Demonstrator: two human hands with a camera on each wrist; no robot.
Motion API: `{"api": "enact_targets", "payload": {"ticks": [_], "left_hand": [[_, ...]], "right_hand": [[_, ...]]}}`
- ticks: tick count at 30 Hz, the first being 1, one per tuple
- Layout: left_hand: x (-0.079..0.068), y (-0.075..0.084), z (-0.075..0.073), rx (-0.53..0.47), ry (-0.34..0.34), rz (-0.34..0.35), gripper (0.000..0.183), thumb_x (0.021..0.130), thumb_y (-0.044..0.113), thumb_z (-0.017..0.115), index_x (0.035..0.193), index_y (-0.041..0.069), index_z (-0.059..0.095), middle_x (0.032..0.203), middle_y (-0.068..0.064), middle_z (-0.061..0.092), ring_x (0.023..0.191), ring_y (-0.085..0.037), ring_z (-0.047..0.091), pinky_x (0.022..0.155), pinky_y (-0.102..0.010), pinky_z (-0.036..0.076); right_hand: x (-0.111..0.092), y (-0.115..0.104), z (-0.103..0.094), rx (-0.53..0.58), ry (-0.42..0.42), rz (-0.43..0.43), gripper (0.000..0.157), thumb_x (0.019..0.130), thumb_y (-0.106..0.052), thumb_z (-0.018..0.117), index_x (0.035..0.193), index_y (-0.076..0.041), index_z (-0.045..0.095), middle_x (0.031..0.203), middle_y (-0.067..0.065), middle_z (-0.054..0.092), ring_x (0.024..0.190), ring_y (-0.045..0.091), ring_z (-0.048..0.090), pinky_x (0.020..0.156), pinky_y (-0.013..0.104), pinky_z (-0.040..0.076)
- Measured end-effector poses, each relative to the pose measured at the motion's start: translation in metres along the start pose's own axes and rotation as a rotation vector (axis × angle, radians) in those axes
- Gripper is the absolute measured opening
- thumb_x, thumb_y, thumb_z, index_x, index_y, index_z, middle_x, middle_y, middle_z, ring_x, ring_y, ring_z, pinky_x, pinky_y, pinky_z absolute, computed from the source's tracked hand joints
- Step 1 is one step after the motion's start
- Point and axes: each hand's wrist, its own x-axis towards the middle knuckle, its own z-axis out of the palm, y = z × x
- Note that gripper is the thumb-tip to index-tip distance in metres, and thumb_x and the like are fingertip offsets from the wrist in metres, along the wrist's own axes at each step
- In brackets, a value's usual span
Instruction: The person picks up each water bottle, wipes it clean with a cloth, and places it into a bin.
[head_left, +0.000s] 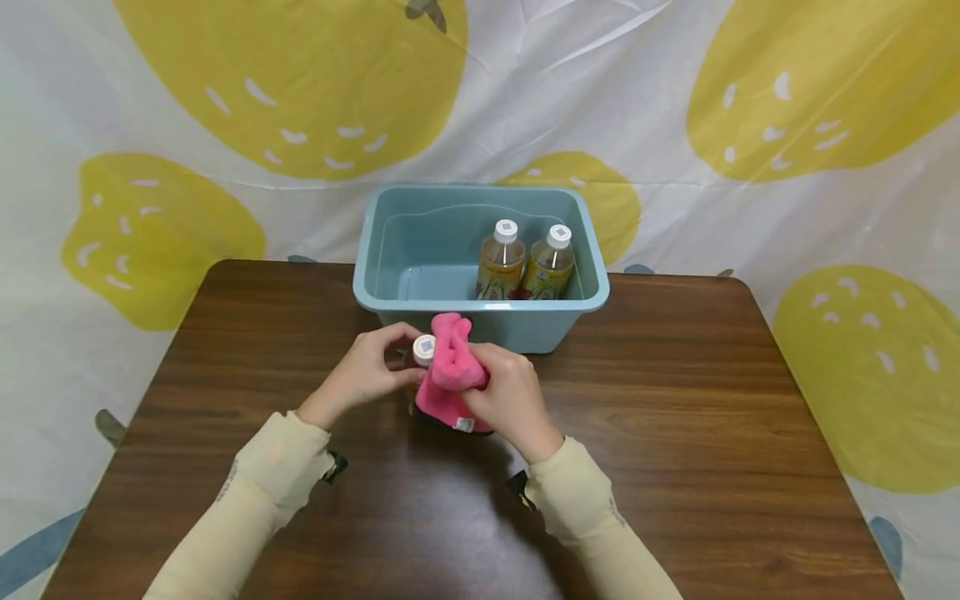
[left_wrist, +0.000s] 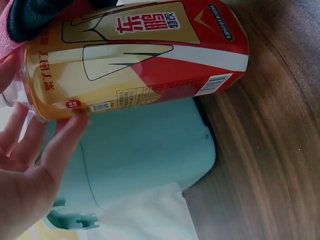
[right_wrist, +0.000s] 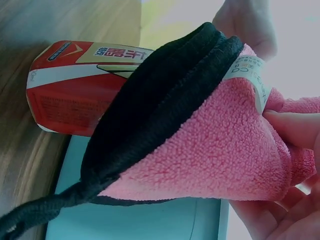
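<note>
My left hand (head_left: 365, 368) grips a bottle (left_wrist: 145, 60) near its shoulder, thumb on one side and fingers on the other. The bottle has a red and gold label and a white cap (head_left: 424, 348), and it stands upright on the table. In my right hand (head_left: 514, 397) is a bunched pink towel (head_left: 444, 405) with black trim, a white tag and a black hanging loop (right_wrist: 37, 210). The towel hangs right beside the bottle, and in the right wrist view it covers much of the bottle's upper part.
Just beyond my hands, a blue-green plastic bin (head_left: 480, 306) stands at the table's far edge. Inside its right half are two bottles with white caps, a left one (head_left: 500, 265) and a right one (head_left: 550, 268). Dark wood table (head_left: 675, 417) extends around; a patterned cloth (head_left: 315, 217) hangs behind.
</note>
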Motion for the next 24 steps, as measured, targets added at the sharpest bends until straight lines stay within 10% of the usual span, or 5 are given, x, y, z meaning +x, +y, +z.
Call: {"api": "enact_targets", "payload": {"ticks": [24], "left_hand": [[-0.001, -0.005, 0.002, 0.037, 0.05, 0.009, 0.034, 0.07, 0.006, 0.076, 0.101, -0.001, 0.063, 0.095, -0.014, 0.065, 0.087, -0.023, 0.06, 0.081, -0.042, 0.047]], "right_hand": [[-0.029, 0.022, 0.034, -0.053, -0.051, 0.088, 0.026, 0.056, 0.001, 0.069, 0.059, -0.011, 0.047, 0.055, 0.0, 0.049, 0.048, 0.016, 0.044, 0.047, 0.026, 0.038]]}}
